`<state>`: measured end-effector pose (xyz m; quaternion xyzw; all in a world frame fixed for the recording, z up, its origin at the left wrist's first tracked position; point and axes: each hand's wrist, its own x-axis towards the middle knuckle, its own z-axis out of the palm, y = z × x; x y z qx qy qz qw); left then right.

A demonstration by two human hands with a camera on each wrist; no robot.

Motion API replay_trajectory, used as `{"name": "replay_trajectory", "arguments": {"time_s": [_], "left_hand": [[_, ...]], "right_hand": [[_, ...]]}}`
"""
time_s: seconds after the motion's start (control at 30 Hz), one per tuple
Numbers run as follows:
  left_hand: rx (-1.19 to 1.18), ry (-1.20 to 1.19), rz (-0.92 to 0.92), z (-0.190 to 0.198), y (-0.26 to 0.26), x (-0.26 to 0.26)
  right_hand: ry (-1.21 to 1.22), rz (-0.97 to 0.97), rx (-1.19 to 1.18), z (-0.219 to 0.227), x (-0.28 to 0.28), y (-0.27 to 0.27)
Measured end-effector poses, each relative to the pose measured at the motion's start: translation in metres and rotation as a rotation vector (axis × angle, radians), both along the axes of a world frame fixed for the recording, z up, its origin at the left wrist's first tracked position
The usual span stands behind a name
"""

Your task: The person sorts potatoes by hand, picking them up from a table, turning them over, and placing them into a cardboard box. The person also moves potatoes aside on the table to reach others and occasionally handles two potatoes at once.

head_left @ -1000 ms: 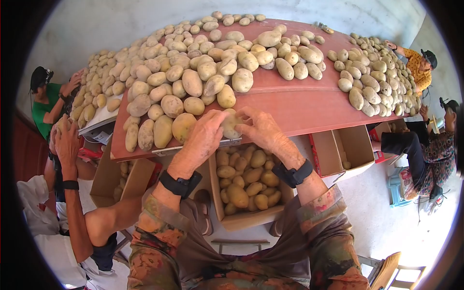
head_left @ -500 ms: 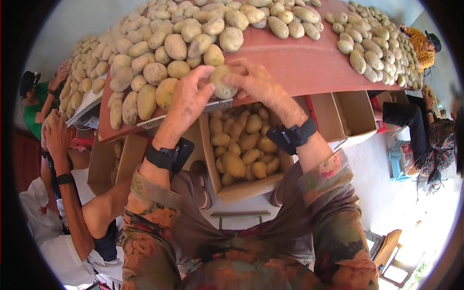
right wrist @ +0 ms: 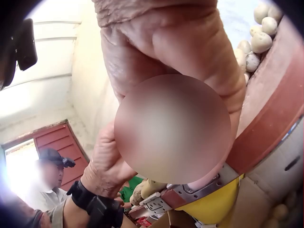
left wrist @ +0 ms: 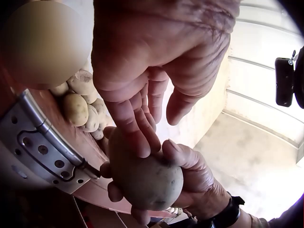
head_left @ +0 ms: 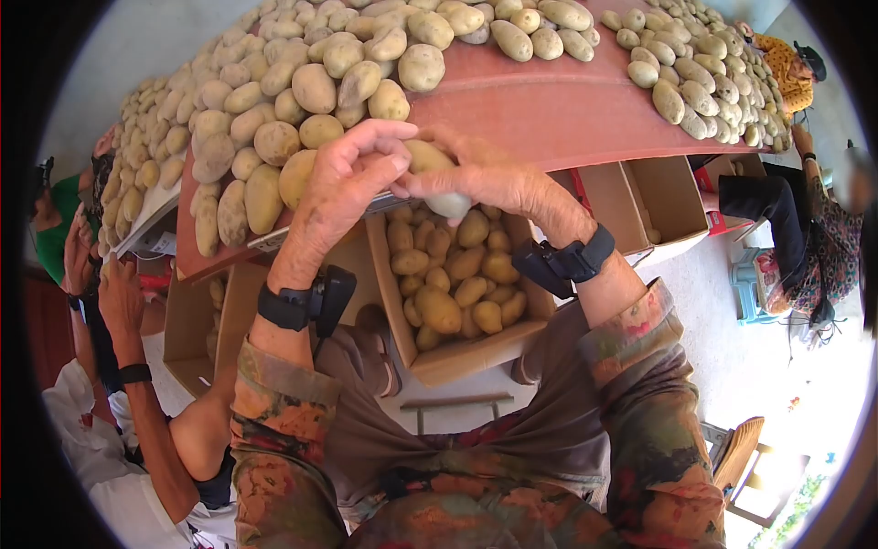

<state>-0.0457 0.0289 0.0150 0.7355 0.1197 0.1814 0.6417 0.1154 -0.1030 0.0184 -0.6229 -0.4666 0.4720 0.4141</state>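
Between the two hands, over the red table's near edge, is a potato (head_left: 430, 159). The right hand (head_left: 512, 188) grips it; the left wrist view shows that hand's (left wrist: 202, 183) fingers and thumb curled round the potato (left wrist: 142, 178). The left hand (head_left: 343, 178) is beside it, its fingers bent loosely; in the left wrist view the left hand's (left wrist: 156, 66) fingertips touch the potato's upper side, with the thumb apart from it. A blurred circle covers the right hand's work in the right wrist view.
Many potatoes (head_left: 311, 89) are heaped on the red table (head_left: 521, 105), with another heap (head_left: 700, 87) at right. Below the hands stands a cardboard box (head_left: 439, 366) of potatoes. Other boxes (head_left: 663, 197) stand either side. People sit at left and right; metal hardware (left wrist: 47, 147) lines the table edge.
The right hand has turned over the potato, which has moved slightly right and down. The left hand's hold has loosened. The head view has shifted, so the table appears higher.
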Motion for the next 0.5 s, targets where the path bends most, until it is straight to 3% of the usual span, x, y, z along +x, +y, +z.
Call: {"name": "replay_trajectory", "arguments": {"time_s": [0.07, 0.3, 0.4, 0.47, 0.5], "left_hand": [[-0.041, 0.016, -0.068, 0.002, -0.004, -0.001], [0.142, -0.018, 0.211, -0.008, 0.015, 0.001], [0.151, 0.069, 0.244, -0.011, 0.018, -0.001], [0.144, 0.116, 0.241, -0.012, 0.013, 0.001], [0.138, 0.146, 0.238, -0.013, 0.009, 0.002]], "right_hand": [[-0.055, 0.078, -0.056, 0.010, -0.006, -0.004], [-0.381, 0.275, -0.120, -0.002, -0.018, -0.017], [-0.432, 0.314, -0.128, -0.007, -0.022, -0.029], [-0.507, 0.413, -0.304, -0.001, -0.027, -0.033], [-0.578, 0.396, -0.213, -0.017, -0.030, -0.040]]}}
